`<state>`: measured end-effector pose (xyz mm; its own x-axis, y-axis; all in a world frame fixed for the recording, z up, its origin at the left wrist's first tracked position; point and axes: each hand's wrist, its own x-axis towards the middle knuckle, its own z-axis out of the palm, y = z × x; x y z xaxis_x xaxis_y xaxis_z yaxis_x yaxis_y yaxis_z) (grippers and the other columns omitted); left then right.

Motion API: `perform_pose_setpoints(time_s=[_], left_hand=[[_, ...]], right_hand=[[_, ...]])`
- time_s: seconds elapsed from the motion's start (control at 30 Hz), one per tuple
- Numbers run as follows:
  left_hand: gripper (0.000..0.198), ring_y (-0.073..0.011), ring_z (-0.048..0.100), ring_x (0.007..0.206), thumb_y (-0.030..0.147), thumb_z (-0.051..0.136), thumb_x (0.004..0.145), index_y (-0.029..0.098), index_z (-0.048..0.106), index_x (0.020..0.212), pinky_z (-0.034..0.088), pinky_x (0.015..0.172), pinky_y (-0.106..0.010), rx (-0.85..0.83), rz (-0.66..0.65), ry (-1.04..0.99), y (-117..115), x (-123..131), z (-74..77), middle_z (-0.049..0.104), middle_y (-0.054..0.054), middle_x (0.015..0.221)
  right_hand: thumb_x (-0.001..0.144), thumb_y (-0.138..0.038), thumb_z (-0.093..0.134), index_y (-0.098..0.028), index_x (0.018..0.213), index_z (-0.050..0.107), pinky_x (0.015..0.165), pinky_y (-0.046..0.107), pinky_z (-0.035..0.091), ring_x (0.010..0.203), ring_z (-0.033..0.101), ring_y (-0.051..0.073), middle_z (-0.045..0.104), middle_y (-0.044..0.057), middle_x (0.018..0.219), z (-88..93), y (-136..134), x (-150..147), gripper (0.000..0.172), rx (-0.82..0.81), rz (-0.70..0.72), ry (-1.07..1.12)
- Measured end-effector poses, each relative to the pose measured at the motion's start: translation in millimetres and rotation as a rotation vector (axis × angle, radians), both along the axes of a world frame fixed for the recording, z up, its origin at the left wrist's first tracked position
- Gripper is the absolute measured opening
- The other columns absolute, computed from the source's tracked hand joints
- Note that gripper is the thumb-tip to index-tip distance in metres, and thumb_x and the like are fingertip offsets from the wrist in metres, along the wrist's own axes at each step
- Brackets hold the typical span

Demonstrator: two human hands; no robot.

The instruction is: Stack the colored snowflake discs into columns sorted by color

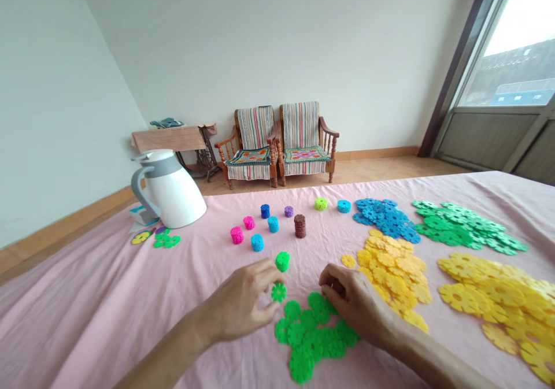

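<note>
My left hand (243, 305) pinches a single green snowflake piece (278, 292) between thumb and fingers, just above the pink cloth. A small green stack (282, 260) stands right behind it. My right hand (353, 303) rests curled on the right edge of a loose green pile (310, 337), fingers bent down onto the pieces; what it holds is hidden.
Small stacks stand on the pink cloth (108, 308): pink (236, 235), blue (257, 242), brown (300, 226), lime (321, 204). Loose piles lie to the right: blue (385, 218), green (463, 227), orange-yellow (396, 276), yellow (503, 299). A white jug (169, 189) stands far left.
</note>
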<state>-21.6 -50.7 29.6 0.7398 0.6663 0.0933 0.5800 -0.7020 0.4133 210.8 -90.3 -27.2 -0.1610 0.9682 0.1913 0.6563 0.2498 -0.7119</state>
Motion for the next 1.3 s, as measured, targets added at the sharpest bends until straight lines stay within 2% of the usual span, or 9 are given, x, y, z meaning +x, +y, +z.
perform_pose_setpoints(time_s=[0.17, 0.33, 0.47, 0.73, 0.83, 0.97, 1.1, 1.3], left_hand=[[0.022, -0.0135, 0.052, 0.072, 0.013, 0.055, 0.073, 0.019, 0.060, 0.093, 0.043, 0.068, -0.026, 0.057, 0.160, -0.163, 37.7, 9.2, 1.7, 0.055, -0.001, 0.088], [0.022, -0.0123, 0.053, 0.067, 0.015, 0.058, 0.069, 0.018, 0.063, 0.090, 0.044, 0.065, -0.025, 0.009, 0.188, -0.178, 54.2, 18.9, -11.7, 0.056, -0.001, 0.088], [0.022, -0.0126, 0.053, 0.065, 0.017, 0.059, 0.069, 0.019, 0.065, 0.090, 0.043, 0.061, -0.024, -0.022, 0.210, -0.151, 54.4, 20.8, -18.7, 0.056, -0.001, 0.086], [0.028, -0.0116, 0.054, 0.065, 0.016, 0.058, 0.071, 0.018, 0.062, 0.098, 0.045, 0.065, -0.024, -0.026, 0.231, -0.195, 52.8, 10.2, -19.1, 0.058, -0.002, 0.093], [0.019, -0.0115, 0.053, 0.064, 0.006, 0.048, 0.071, 0.017, 0.059, 0.082, 0.041, 0.062, -0.023, 0.035, 0.294, -0.197, 51.8, 1.8, -25.7, 0.056, 0.000, 0.083], [0.024, -0.0131, 0.052, 0.066, -0.003, 0.040, 0.067, 0.017, 0.053, 0.066, 0.038, 0.061, -0.023, 0.097, 0.298, -0.161, 48.0, -5.7, -40.5, 0.053, 0.001, 0.072], [0.026, -0.0144, 0.053, 0.069, -0.003, 0.039, 0.071, 0.018, 0.055, 0.067, 0.039, 0.063, -0.024, 0.102, 0.248, -0.149, 43.1, -5.0, -51.7, 0.053, 0.000, 0.073], [0.027, -0.0157, 0.053, 0.076, -0.004, 0.039, 0.072, 0.018, 0.054, 0.073, 0.040, 0.069, -0.024, 0.188, 0.199, -0.132, 39.8, -2.3, -58.4, 0.053, -0.001, 0.077]], right_hand=[[0.080, -0.013, 0.045, -0.019, 0.073, 0.052, 0.049, 0.020, 0.030, 0.051, 0.045, 0.009, 0.050, -0.005, 0.058, 0.0, 1.0, 0.1, 0.011, -0.013, 0.013, 0.023], [0.080, -0.012, 0.045, -0.019, 0.073, 0.052, 0.050, 0.020, 0.031, 0.052, 0.047, 0.009, 0.050, -0.005, 0.058, -2.1, 1.5, 0.6, 0.012, 0.008, 0.011, 0.023], [0.080, -0.012, 0.045, -0.019, 0.075, 0.052, 0.049, 0.020, 0.031, 0.051, 0.046, 0.008, 0.050, -0.006, 0.057, -3.5, 0.8, 0.7, 0.012, 0.022, 0.022, 0.025], [0.081, -0.013, 0.045, -0.019, 0.073, 0.052, 0.049, 0.020, 0.031, 0.051, 0.045, 0.008, 0.050, -0.005, 0.058, 0.2, 1.1, 0.5, 0.011, -0.002, 0.017, 0.016], [0.081, -0.014, 0.045, -0.019, 0.074, 0.053, 0.049, 0.020, 0.031, 0.051, 0.045, 0.009, 0.050, -0.005, 0.057, 2.0, 1.0, -0.1, 0.011, -0.007, 0.010, 0.023], [0.081, -0.015, 0.045, -0.019, 0.077, 0.055, 0.051, 0.020, 0.034, 0.053, 0.048, 0.010, 0.052, -0.005, 0.059, 6.6, 3.4, -4.2, 0.012, 0.008, -0.015, 0.010], [0.079, -0.012, 0.045, -0.018, 0.083, 0.060, 0.053, 0.020, 0.036, 0.054, 0.051, 0.010, 0.058, -0.003, 0.062, 11.3, 15.7, -11.6, 0.017, 0.050, 0.017, -0.088], [0.075, -0.005, 0.042, -0.016, 0.085, 0.064, 0.067, 0.023, 0.041, 0.071, 0.060, 0.014, 0.067, 0.005, 0.077, 6.6, 51.9, -23.3, 0.026, 0.158, 0.092, -0.305]])
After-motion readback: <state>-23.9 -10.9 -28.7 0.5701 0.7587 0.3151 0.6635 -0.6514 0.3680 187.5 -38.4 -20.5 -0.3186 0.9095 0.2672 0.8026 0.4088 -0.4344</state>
